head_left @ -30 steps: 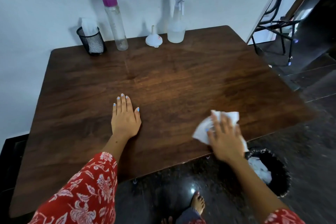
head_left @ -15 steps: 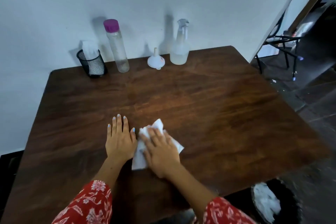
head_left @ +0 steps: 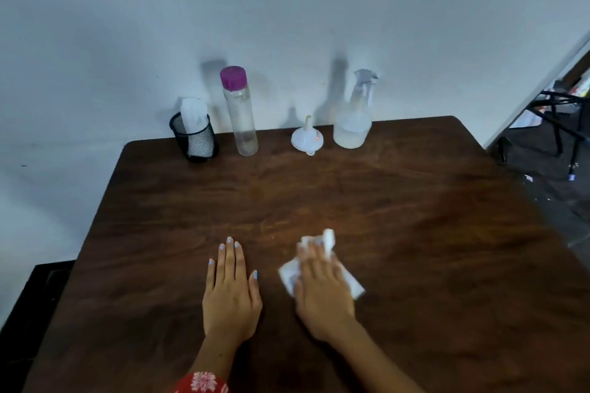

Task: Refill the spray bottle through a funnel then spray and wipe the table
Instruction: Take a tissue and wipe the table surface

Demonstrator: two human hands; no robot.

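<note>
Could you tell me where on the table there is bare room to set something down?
The table is bare between the hands and the back row, and along its right side. The back edge is crowded: mesh cup, tall bottle, funnel, spray bottle. In front, the left hand lies flat and the right hand presses a tissue.

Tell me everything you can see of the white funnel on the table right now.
The funnel is small, white and looks like plastic. It stands upside down, wide mouth on the table and narrow spout pointing up. A small reddish sticker shows on its cone, and a small tab juts from the rim toward the camera. It sits near the far edge by the wall, between the purple-capped bottle and the spray bottle, touching neither. No hand is near it.
</note>
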